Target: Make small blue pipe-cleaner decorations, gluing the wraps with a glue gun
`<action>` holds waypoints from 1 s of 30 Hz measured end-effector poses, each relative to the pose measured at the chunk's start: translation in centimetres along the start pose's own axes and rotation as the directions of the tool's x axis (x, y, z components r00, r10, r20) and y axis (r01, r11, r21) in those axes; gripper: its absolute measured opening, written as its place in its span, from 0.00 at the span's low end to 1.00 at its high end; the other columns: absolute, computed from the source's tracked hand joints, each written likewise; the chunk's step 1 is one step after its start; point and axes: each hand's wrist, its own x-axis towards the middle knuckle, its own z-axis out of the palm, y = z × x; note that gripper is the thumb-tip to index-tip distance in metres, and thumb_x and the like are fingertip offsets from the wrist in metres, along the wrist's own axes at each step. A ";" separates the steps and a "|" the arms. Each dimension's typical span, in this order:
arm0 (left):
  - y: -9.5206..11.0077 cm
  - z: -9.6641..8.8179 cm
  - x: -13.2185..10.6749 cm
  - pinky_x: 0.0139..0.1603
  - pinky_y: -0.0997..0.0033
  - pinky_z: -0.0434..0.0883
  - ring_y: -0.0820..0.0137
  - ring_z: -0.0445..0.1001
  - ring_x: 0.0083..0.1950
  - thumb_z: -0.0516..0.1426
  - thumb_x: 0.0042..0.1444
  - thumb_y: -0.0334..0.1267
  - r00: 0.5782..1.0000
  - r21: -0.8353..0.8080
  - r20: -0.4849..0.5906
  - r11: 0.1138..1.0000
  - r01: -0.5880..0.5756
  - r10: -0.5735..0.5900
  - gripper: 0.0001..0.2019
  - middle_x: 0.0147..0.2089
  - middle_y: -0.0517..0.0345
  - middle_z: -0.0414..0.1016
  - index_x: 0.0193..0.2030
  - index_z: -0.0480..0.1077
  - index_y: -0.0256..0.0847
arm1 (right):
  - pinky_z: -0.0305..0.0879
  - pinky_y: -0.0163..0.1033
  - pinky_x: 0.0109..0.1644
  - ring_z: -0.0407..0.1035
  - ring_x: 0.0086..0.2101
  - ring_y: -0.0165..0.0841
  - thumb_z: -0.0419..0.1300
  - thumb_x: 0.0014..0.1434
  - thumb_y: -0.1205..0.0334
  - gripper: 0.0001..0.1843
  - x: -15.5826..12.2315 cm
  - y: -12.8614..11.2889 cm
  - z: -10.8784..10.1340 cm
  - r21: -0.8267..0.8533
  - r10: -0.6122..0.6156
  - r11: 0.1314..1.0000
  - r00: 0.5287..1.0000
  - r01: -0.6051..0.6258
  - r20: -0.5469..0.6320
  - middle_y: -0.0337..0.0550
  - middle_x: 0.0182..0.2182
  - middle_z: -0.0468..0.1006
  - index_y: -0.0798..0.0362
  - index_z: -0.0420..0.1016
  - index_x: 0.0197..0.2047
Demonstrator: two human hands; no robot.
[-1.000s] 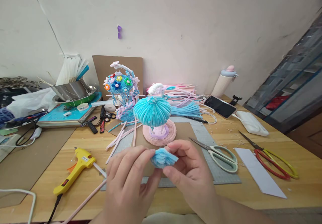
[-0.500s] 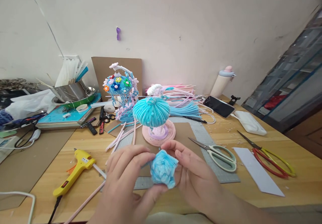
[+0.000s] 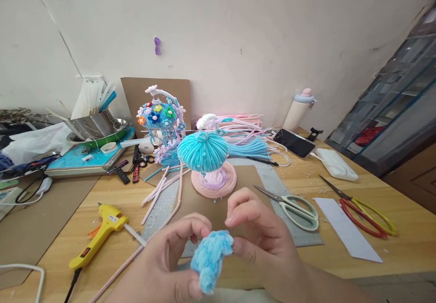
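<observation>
A small blue fluffy piece of chenille stems (image 3: 211, 257), mottled light and darker blue, is held low in front of me. My left hand (image 3: 166, 262) grips it between the thumb, at its lower end, and curled fingers behind it. My right hand (image 3: 265, 244) has its thumb on the piece's right tip; its index finger arches above, apart from it, and the other fingers are partly hidden. Just beyond my hands stands a turquoise pleated chenille dome (image 3: 203, 152) on a round pink coiled base (image 3: 230, 185), with a white and lilac cluster behind its top.
A yellow glue gun (image 3: 102, 235) lies left, beside pink stems. Green-handled scissors (image 3: 299, 212) and red-and-yellow scissors (image 3: 363, 216) lie right, near a white strip (image 3: 347, 230). Behind are a flowered jellyfish-like ornament (image 3: 159, 116), bundled stems (image 3: 248, 146), a phone (image 3: 294, 143) and a bottle (image 3: 298, 111).
The blue piece has moved lower and slightly left, turning from a face-on rosette to a tilted side view. My right index finger has lifted off it and curled.
</observation>
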 end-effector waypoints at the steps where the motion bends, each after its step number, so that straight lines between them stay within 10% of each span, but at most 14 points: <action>1: -0.1 0.0 0.0 0.37 0.70 0.67 0.67 0.67 0.38 0.65 0.38 0.56 0.999 -0.035 0.019 0.999 0.030 -0.029 0.25 0.39 0.56 0.67 0.39 0.70 0.43 | 0.63 0.38 0.39 0.63 0.35 0.33 0.63 0.55 0.62 0.07 0.0 -0.2 -0.1 -0.035 -0.022 0.999 1.000 0.023 0.013 0.41 0.34 0.67 0.45 0.76 0.39; 22: 0.5 1.2 0.5 0.40 0.67 0.65 0.63 0.69 0.39 0.66 0.35 0.55 0.984 -0.230 0.075 0.957 0.175 -0.162 0.23 0.35 0.53 0.73 0.36 0.76 0.42 | 0.64 0.38 0.31 0.64 0.28 0.31 0.63 0.56 0.66 0.10 0.6 -0.6 0.0 -0.130 -0.223 0.965 0.974 0.227 0.047 0.39 0.28 0.68 0.41 0.77 0.39; 30: -0.3 0.7 0.8 0.40 0.68 0.67 0.64 0.69 0.40 0.67 0.33 0.57 0.993 -0.053 -0.103 0.997 0.053 -0.058 0.26 0.35 0.55 0.72 0.36 0.74 0.42 | 0.64 0.45 0.39 0.66 0.35 0.36 0.58 0.55 0.71 0.15 -0.2 0.0 -0.1 -0.246 -0.256 0.934 0.965 0.260 0.048 0.44 0.33 0.72 0.44 0.75 0.44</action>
